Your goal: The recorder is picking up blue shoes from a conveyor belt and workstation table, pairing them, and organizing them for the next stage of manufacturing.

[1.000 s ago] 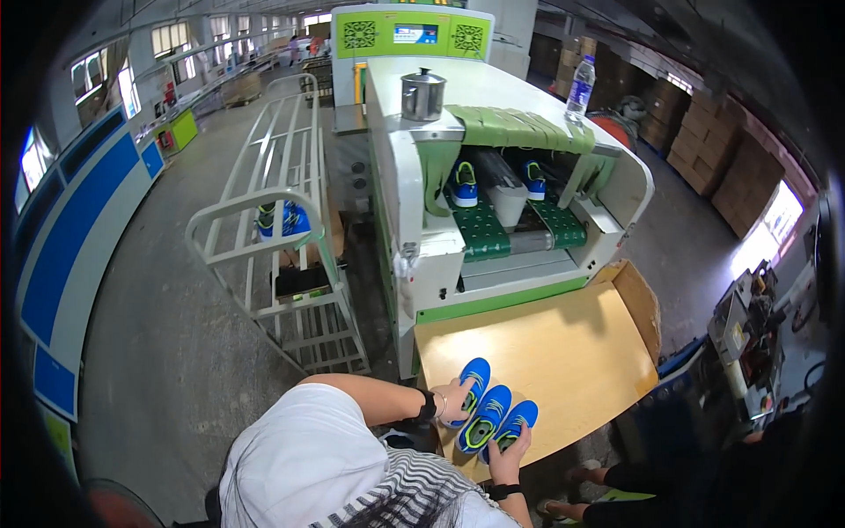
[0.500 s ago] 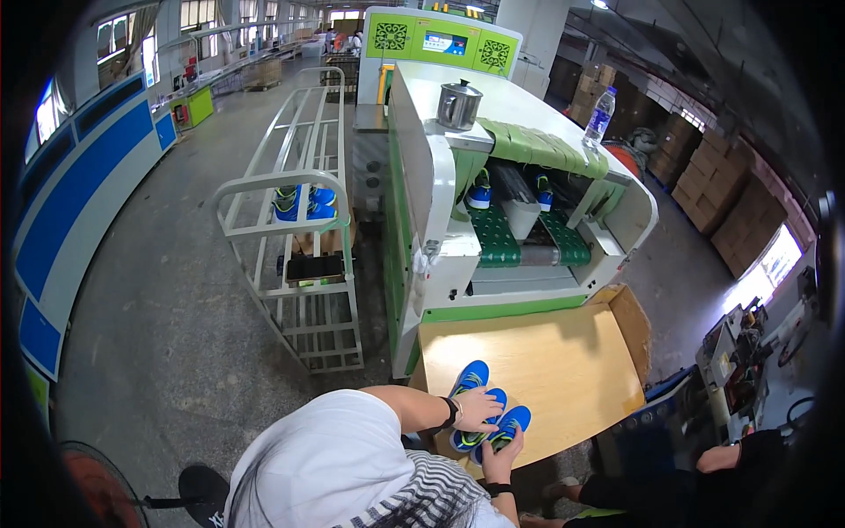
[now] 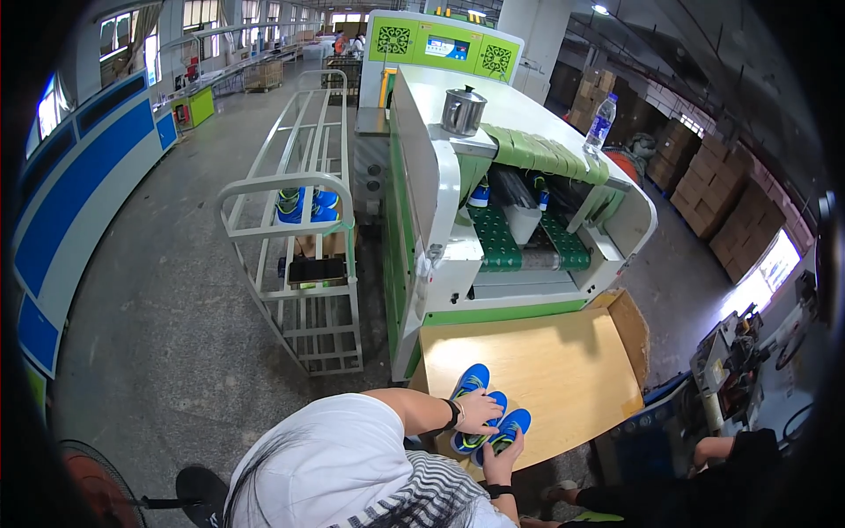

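Observation:
Several blue sneakers with yellow-green laces lie close together on the tan board in front of me. One sneaker (image 3: pixel 473 377) is farthest left, and my hands do not touch it. My left hand (image 3: pixel 477 411) is closed over the laced top of the middle sneaker (image 3: pixel 495 402), its fingers reaching toward the right one. My right hand (image 3: pixel 504 458) grips the side of the right-hand sneaker (image 3: pixel 513 423) near its opening. The fingers of both hands are partly hidden.
The tan board (image 3: pixel 563 370) adjoins a white and green conveyor machine (image 3: pixel 414 238) with sneakers on its green belts (image 3: pixel 495 239). A metal mug (image 3: pixel 464 111) and a water bottle (image 3: pixel 601 121) stand on top. A metal rack (image 3: pixel 283 189) holds sneakers at left. Another person's arm (image 3: pixel 711 451) is at right.
My hands and the sneakers under them stay almost in place. On the belts, the sneakers sit slightly deeper inside the machine. The other person's arm at right has shifted.

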Demonstrator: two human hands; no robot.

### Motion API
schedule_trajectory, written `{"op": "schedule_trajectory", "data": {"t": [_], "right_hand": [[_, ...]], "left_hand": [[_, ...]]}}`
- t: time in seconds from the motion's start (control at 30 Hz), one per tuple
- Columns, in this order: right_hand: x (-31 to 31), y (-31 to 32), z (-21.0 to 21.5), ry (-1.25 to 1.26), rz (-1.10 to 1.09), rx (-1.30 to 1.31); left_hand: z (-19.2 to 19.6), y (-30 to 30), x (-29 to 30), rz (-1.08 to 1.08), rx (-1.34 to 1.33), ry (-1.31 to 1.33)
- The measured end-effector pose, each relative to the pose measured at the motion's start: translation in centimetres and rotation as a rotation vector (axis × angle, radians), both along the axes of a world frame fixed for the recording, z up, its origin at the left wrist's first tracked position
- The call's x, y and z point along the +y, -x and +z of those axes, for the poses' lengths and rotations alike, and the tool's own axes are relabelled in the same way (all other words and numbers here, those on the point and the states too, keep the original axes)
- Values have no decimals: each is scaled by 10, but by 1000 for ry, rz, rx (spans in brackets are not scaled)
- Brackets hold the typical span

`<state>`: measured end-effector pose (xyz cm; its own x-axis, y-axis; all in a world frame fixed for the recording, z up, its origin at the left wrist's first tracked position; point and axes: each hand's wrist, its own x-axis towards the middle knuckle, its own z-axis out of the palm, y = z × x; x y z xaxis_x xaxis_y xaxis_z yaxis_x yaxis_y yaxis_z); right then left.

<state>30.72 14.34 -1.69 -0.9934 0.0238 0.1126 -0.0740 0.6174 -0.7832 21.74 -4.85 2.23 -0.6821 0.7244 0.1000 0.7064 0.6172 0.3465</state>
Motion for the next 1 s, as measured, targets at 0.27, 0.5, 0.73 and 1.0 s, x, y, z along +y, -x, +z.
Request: {"op": "schedule_trajectory", "data": {"t": [0.27,0.5,0.73,1.0], "right_hand": [[-3,2,5,3,-2,-23],[3,-4,-5,-32,12,35],[6,-9,-9,-41,-13,40],[-11,3,3,-23,-42,-3]], "left_hand": [[-2,3,-1,5,10,-1],[0,-4,0,-9,0,-9],[2,-6,5,-26,13,-14],[10,5,-6,0,-6,4]]}}
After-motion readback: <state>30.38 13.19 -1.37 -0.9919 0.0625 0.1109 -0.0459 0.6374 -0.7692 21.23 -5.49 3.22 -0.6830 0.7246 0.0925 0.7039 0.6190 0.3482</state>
